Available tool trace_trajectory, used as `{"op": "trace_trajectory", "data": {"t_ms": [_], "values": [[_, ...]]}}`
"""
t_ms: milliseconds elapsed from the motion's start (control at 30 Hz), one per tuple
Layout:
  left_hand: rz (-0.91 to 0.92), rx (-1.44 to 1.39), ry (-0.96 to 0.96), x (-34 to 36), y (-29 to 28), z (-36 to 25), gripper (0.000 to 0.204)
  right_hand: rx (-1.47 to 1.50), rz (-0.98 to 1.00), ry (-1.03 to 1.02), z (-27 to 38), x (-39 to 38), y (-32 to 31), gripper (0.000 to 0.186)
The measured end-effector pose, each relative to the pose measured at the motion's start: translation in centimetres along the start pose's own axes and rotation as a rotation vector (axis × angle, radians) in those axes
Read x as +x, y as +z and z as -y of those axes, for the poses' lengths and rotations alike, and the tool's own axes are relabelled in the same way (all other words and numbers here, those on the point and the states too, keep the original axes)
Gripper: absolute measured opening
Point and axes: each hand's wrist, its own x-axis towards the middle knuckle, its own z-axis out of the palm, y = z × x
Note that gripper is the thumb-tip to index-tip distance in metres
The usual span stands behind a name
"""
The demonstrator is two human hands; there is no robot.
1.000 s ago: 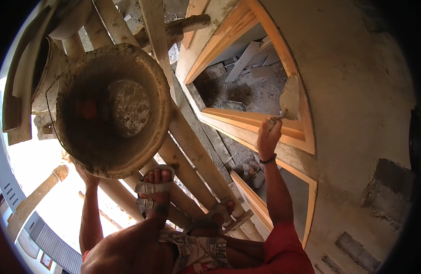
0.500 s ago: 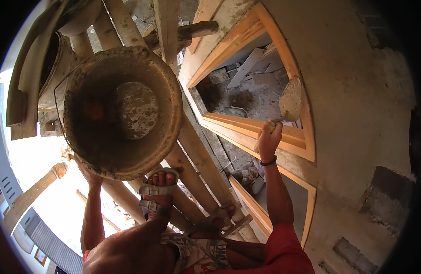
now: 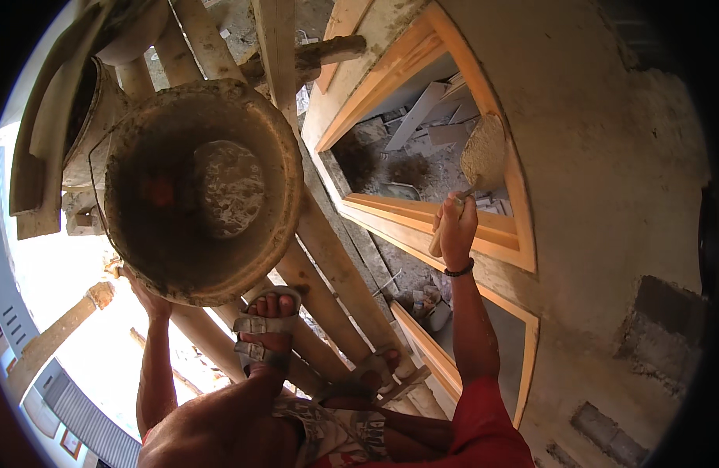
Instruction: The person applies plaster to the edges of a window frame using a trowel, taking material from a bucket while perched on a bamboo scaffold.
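My right hand is closed round the wooden handle of a trowel. Grey-brown mortar covers the trowel's blade, which is in front of the wooden window frame on the right. On the left is a big mortar-crusted bucket, its mouth turned up to me and a little wet mix at the bottom. My left hand grips the bucket at its near-left rim; its fingers are partly hidden behind the rim.
I am on a scaffold of wooden planks, my sandalled feet on them, with gaps between. A second bucket stands far left by an upright plank. The plastered wall rises at right. Rubble lies beyond the window opening.
The loaded trowel and my right hand have moved slightly up and left, and more of the trowel's handle shows. The bucket sits a little further left in view.
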Motion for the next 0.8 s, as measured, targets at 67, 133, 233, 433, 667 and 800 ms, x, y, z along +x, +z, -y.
{"op": "trace_trajectory", "data": {"t_ms": [67, 133, 233, 433, 667, 800], "values": [[0.008, -0.134, -0.120, 0.7, 0.4, -2.5, 0.070, -0.003, -0.009, -0.019, 0.1, -0.4, -1.3, 0.021], [0.002, -0.150, -0.140, 1.0, 0.4, -3.5, 0.071, -0.011, 0.026, -0.034, 0.0, 0.1, -1.6, 0.023], [-0.014, -0.100, -0.099, 0.9, 0.3, -3.0, 0.072, 0.025, 0.042, -0.051, 0.5, 1.5, -0.7, 0.023], [-0.038, -0.115, -0.159, 0.8, 0.5, -2.7, 0.073, 0.014, 0.037, -0.090, 0.8, 2.2, 0.3, 0.022], [-0.037, -0.015, -0.101, 0.0, 1.0, -0.6, 0.068, -0.048, 0.029, -0.069, 1.7, 3.7, 1.9, 0.021], [-0.063, -0.067, -0.122, 0.1, 1.0, -1.7, 0.068, -0.064, 0.008, -0.052, 1.5, 2.4, 1.2, 0.020]]}}
